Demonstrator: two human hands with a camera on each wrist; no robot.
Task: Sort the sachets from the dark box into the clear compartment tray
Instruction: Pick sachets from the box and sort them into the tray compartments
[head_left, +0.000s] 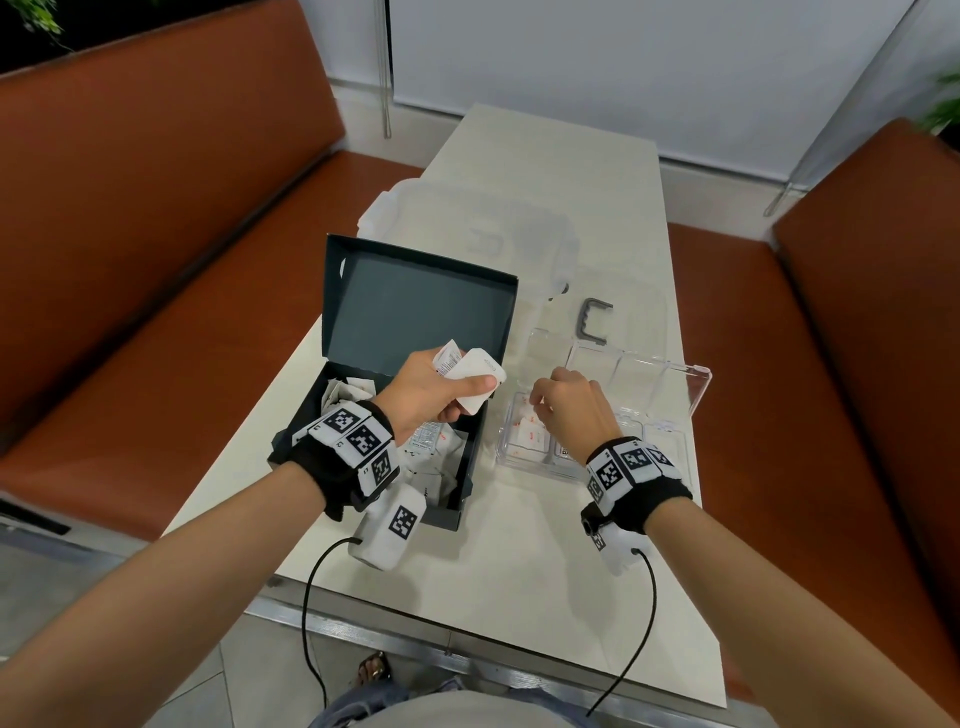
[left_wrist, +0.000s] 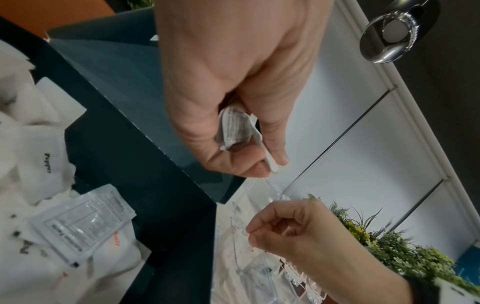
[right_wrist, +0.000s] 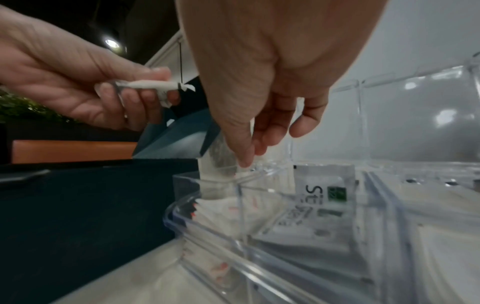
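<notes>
The dark box (head_left: 470, 470) stands open at the table's left, its lid up, with several white sachets (head_left: 431, 457) loose inside. Above it my left hand (head_left: 467, 389) grips a small bunch of white sachets (head_left: 475, 374) between thumb and fingers. To its right lies the clear compartment tray (head_left: 696, 395). My right hand (head_left: 545, 405) hovers over the tray's near-left compartment. In the right wrist view, that right hand (right_wrist: 249, 156) pinches a pale sachet (right_wrist: 218, 158) that hangs into this compartment, where red-printed sachets (right_wrist: 226, 207) lie. A green-marked sachet (right_wrist: 324, 189) stands in the neighbouring compartment.
A large translucent container (head_left: 467, 228) sits behind the box. A grey U-shaped handle (head_left: 595, 319) lies by the tray's open clear lid (head_left: 639, 317). Orange benches (head_left: 156, 260) flank the narrow table, whose near edge (head_left: 467, 618) is close to my body.
</notes>
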